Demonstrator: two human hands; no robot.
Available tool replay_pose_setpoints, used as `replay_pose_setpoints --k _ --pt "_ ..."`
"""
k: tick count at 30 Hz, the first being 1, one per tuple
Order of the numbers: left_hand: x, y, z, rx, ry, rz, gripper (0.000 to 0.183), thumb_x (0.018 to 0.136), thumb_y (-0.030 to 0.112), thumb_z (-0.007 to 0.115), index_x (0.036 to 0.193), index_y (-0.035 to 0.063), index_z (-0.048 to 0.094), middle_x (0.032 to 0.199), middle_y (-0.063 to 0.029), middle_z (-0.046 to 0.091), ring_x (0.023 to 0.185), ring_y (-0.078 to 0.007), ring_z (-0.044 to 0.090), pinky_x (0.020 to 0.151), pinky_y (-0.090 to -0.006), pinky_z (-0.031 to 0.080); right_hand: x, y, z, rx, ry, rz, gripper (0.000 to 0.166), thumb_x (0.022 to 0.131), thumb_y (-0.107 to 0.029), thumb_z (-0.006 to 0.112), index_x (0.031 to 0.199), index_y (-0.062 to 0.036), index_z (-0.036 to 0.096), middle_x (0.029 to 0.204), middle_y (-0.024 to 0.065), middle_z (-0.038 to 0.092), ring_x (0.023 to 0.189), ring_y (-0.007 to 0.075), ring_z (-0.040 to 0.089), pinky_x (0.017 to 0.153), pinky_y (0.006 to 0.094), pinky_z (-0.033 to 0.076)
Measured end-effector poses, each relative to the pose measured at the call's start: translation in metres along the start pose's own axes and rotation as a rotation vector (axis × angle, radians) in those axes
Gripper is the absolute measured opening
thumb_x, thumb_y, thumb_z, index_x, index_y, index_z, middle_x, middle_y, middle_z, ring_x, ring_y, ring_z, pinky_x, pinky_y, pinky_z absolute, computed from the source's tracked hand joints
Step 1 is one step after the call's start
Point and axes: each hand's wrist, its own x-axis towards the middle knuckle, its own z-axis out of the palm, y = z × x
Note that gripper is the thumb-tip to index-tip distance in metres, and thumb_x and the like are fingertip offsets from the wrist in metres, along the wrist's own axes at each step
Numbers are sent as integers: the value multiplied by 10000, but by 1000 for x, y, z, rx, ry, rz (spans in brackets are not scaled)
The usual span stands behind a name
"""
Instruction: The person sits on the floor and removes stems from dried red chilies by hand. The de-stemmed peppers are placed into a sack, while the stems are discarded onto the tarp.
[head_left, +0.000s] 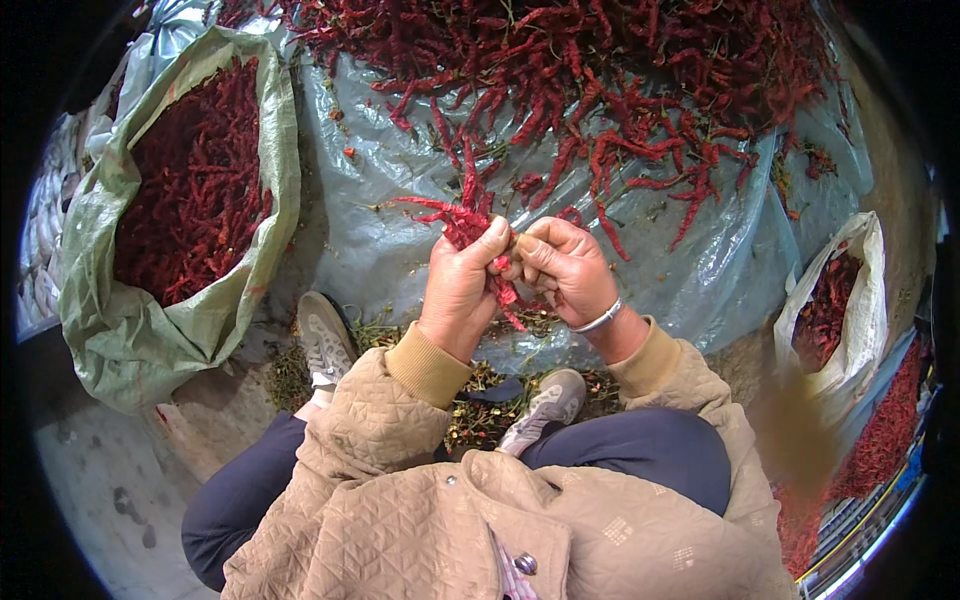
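Observation:
My left hand is closed around a small bunch of dried red chili peppers, whose tips stick out above and below the fist. Close against it on the right, my right hand has its thumb and forefinger pinched together at the stem side of the bunch. What lies between those fingertips is too small to tell. A metal bracelet circles my right wrist. Beyond both hands, a large heap of dried red chilies spreads over a clear plastic sheet.
A green woven sack full of dried chilies stands at left. At right is a smaller white woven sack with chilies, and another chili pile beyond it. Stems and plant scraps litter the ground between my shoes.

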Motion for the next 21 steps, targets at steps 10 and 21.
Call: replay_pose_setpoints --k 10,21 --pt "-3 2 -22 1130 -41 842 153 694 -40 603 814 18 527 700 -68 528 617 -165 510 550 -265 413 22 14 1 -1281 -15 -669 60 731 -75 555 723 -43 504 683 133 517 654 342 528 564 411 429" --pt "-4 45 -40 467 53 264 111 834 14 536 940 45 531 773 -62 600 535 -74 471 480 -202 378 -6 63 -20 -1795 -629 -103 212 634 -283 682 623 -86 604 720 99 541 689 297 560 571 398 445"
